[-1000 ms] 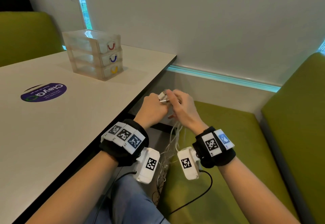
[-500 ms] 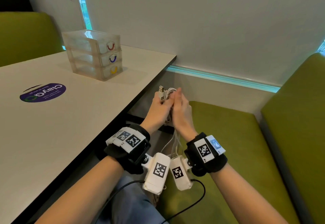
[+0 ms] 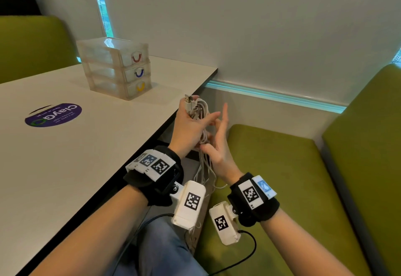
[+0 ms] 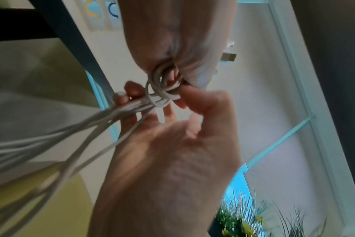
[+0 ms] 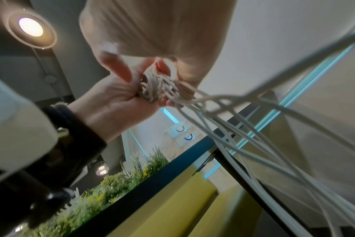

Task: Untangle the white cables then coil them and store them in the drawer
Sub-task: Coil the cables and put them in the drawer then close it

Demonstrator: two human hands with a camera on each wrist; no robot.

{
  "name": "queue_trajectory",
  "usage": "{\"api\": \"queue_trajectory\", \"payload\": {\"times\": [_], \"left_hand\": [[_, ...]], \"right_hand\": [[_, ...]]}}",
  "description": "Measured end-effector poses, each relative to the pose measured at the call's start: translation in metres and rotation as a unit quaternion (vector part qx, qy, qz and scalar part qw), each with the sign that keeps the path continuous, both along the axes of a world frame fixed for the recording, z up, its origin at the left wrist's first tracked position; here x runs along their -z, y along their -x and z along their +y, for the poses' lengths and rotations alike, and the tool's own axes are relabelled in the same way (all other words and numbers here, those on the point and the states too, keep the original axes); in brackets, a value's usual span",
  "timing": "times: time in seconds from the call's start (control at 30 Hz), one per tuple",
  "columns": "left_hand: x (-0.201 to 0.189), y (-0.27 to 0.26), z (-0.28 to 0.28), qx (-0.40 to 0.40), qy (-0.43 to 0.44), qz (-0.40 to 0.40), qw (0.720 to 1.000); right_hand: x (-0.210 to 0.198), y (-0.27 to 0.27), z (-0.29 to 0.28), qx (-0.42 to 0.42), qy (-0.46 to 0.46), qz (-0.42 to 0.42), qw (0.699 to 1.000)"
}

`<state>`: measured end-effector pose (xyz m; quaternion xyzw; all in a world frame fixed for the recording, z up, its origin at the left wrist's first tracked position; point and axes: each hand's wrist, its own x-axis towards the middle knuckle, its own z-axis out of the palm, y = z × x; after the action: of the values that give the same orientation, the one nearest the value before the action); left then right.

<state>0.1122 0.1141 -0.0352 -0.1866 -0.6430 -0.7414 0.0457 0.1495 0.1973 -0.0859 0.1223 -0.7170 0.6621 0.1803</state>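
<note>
On the desk (image 3: 65, 156), far left, lies a round purple sticker (image 3: 53, 114), and behind it stands a clear three-drawer unit (image 3: 115, 65) with red, blue and yellow handles, all drawers closed. Just past the desk's right edge, the left hand (image 3: 191, 126) is raised over the person's lap with its fingers curled tight round the white cables (image 3: 200, 110). The cables are thin, round and off-white, bunched into several loops inside the fist; two metal-tipped plugs (image 3: 189, 102) stick up above the fingers. Below the fist the strands hang loose in long tangled runs down toward the blue-jeaned knee (image 3: 160, 249) and the green bench seat (image 3: 271, 178). Seen from the left wrist camera, one strand wraps crosswise round the others like a knot. The right hand (image 3: 217, 143) sits just beside the bundle: its thumb and lower fingers pinch the strands under the left fist, while its upper fingers stand straight and spread.
</note>
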Motion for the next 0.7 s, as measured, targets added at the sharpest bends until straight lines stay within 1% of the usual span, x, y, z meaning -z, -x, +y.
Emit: {"api": "queue_trajectory", "payload": {"times": [0.07, 0.13, 0.23, 0.33, 0.43, 0.47, 0.53, 0.63, 0.7], "left_hand": [[-0.001, -0.004, 0.000, 0.003, 0.029, 0.012, 1.000], [0.000, -0.007, 0.003, -0.004, 0.061, 0.030, 0.998], [0.001, -0.007, 0.006, 0.006, 0.059, 0.016, 0.998], [0.001, -0.002, 0.004, 0.022, 0.067, 0.025, 0.997], [-0.001, 0.003, 0.003, 0.021, 0.088, 0.045, 0.995], [0.000, 0.004, 0.002, 0.018, 0.091, 0.037, 0.995], [0.001, 0.007, 0.000, 0.025, 0.087, -0.010, 0.996], [0.003, 0.010, -0.007, 0.108, 0.060, -0.047, 0.991], [0.001, 0.010, -0.013, 0.175, 0.038, -0.075, 0.981]], "right_hand": [[0.002, -0.001, 0.000, 0.010, -0.052, -0.015, 0.999], [0.001, 0.001, -0.003, 0.040, -0.093, -0.039, 0.994], [-0.007, 0.004, -0.005, 0.068, -0.104, -0.085, 0.989], [-0.017, 0.005, -0.008, 0.089, -0.132, -0.076, 0.984], [-0.016, 0.009, -0.013, 0.108, -0.138, -0.068, 0.982], [-0.013, 0.010, -0.014, 0.111, -0.142, -0.071, 0.981], [-0.008, 0.013, -0.014, 0.116, -0.145, -0.079, 0.979], [-0.003, 0.016, -0.014, 0.114, -0.155, -0.095, 0.977], [-0.003, 0.017, -0.015, 0.119, -0.188, -0.099, 0.970]]}}
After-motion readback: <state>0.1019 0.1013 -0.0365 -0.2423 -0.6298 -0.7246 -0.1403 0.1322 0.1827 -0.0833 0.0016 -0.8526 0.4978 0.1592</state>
